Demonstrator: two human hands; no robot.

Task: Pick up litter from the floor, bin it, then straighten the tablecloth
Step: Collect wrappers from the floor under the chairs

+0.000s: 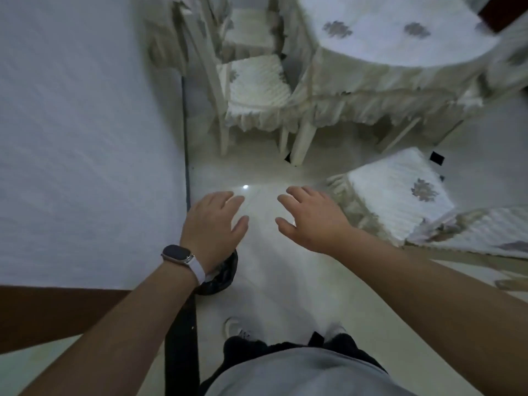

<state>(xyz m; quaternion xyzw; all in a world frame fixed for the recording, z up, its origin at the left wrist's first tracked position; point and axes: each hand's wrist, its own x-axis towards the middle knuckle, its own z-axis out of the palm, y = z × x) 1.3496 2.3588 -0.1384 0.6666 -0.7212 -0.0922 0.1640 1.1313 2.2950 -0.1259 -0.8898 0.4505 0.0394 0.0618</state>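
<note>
The white wall (85, 138) fills the left of the frame. The pale floor (271, 275) runs up the middle like a path. I can see no litter on it, so that part looks done.

The tablecloth (385, 70) is at the upper right. It covers the desk (304, 141), and only a leg of the desk shows. Its frilly edge runs across the frame from left to right, and it looks a bit wavy.

One chair (254, 84) stands at the top middle, by the wall. A second chair (400, 190) sits at the right, just beside your right hand (311, 221).

The black-lined bin (225, 277) is low and left of the middle, partly hidden under your left wrist.

Your left hand (214, 221) and your right hand are both out over the floor. Each grip is released, with fingers spread and nothing held.

The cloth lies up and to the right of both hands, so your right hand is nearer. Walk up the floor path and mind the right chair.
</note>
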